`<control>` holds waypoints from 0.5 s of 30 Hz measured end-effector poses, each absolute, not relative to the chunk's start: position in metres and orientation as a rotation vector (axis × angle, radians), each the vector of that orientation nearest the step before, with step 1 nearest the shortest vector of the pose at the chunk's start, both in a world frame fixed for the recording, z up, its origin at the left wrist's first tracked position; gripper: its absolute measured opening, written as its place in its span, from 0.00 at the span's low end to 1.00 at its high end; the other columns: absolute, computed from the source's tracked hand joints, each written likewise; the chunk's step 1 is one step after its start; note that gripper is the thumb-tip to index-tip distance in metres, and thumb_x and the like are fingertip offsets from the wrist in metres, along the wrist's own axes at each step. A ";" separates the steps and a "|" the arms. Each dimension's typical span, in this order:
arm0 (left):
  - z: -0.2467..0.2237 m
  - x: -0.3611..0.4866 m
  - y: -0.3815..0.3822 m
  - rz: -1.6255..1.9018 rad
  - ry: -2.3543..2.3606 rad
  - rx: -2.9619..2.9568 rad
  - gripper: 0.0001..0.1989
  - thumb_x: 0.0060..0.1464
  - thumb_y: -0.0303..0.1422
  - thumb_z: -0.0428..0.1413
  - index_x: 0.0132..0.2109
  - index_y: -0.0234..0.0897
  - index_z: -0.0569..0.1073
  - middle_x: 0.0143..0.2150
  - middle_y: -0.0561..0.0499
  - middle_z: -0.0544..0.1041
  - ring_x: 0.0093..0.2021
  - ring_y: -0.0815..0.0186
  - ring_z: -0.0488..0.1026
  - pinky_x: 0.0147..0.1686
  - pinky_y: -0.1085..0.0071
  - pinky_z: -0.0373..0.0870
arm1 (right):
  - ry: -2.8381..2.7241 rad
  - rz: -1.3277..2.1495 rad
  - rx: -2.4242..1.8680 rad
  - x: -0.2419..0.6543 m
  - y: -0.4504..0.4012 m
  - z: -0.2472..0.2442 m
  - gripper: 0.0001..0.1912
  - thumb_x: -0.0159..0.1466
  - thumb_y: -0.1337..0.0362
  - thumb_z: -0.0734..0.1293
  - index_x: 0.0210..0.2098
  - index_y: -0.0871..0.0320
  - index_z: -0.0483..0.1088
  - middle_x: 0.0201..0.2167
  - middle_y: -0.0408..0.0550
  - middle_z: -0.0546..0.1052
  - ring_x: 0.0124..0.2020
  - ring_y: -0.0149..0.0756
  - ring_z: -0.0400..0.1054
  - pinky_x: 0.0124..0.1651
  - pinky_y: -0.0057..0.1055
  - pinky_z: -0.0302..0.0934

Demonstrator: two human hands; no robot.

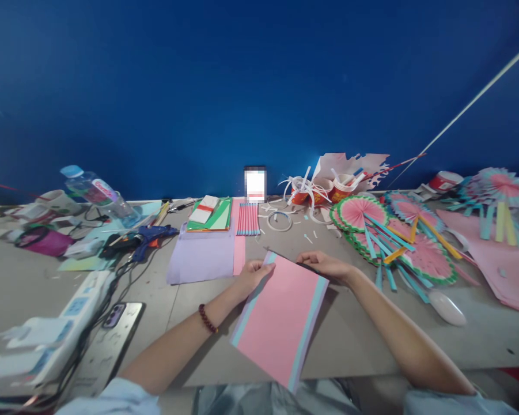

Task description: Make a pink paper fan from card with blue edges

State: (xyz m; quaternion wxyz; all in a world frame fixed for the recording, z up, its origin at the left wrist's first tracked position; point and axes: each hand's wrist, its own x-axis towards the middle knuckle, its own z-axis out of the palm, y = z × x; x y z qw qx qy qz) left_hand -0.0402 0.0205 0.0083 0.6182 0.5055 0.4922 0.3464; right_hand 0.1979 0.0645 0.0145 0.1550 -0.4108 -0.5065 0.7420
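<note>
A pink paper sheet [280,317] with light blue and lilac strips along two edges is held up, tilted, over the near part of the table. My left hand [256,275] pinches its upper left corner, thumb on top. My right hand [322,265] is closed at the sheet's far edge around something dark and thin, partly hidden behind the paper; it looks like a scissors handle, though I cannot be sure. Beyond the sheet lie pink and blue folded strips [247,219] and a lilac paper sheet [202,256].
Left are a blue glue gun [149,239], a phone [112,346], a power strip [75,323] and a bottle [99,193]. Green and white papers [216,216] lie behind. Right are paper fans [423,253], red cups [343,187] and a white spoon [447,307].
</note>
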 end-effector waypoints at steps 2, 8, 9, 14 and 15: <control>0.007 -0.040 0.021 0.792 1.126 1.141 0.29 0.44 0.56 0.57 0.20 0.38 0.55 0.17 0.60 0.50 0.18 0.76 0.46 0.19 0.73 0.41 | -1.442 2.138 -1.167 0.198 0.064 0.015 0.29 0.45 0.44 0.75 0.34 0.63 0.71 0.22 0.40 0.72 0.20 0.23 0.62 0.23 0.20 0.52; 0.003 -0.040 0.022 0.815 1.143 1.118 0.28 0.44 0.55 0.58 0.20 0.38 0.54 0.17 0.60 0.50 0.18 0.76 0.46 0.19 0.73 0.41 | -1.433 2.152 -1.143 0.200 0.064 0.014 0.30 0.45 0.44 0.75 0.35 0.63 0.71 0.23 0.41 0.73 0.21 0.23 0.62 0.23 0.20 0.52; 0.003 -0.040 0.022 0.819 1.147 1.124 0.28 0.44 0.54 0.58 0.20 0.38 0.54 0.18 0.60 0.50 0.18 0.76 0.46 0.19 0.73 0.41 | -1.432 2.154 -1.139 0.200 0.064 0.014 0.30 0.44 0.44 0.75 0.35 0.63 0.71 0.23 0.41 0.73 0.21 0.23 0.62 0.23 0.20 0.52; 0.006 -0.040 0.021 0.811 1.147 1.147 0.27 0.45 0.53 0.58 0.19 0.38 0.55 0.17 0.60 0.50 0.18 0.76 0.46 0.19 0.73 0.40 | -1.434 2.149 -1.135 0.201 0.064 0.012 0.28 0.47 0.46 0.75 0.35 0.62 0.70 0.21 0.39 0.70 0.20 0.22 0.60 0.22 0.20 0.50; 0.006 -0.040 0.021 0.809 1.142 1.143 0.27 0.45 0.53 0.58 0.19 0.38 0.55 0.17 0.60 0.51 0.18 0.76 0.47 0.19 0.73 0.40 | -1.440 2.148 -1.136 0.201 0.064 0.012 0.28 0.48 0.46 0.74 0.35 0.62 0.70 0.21 0.38 0.70 0.19 0.22 0.59 0.21 0.20 0.49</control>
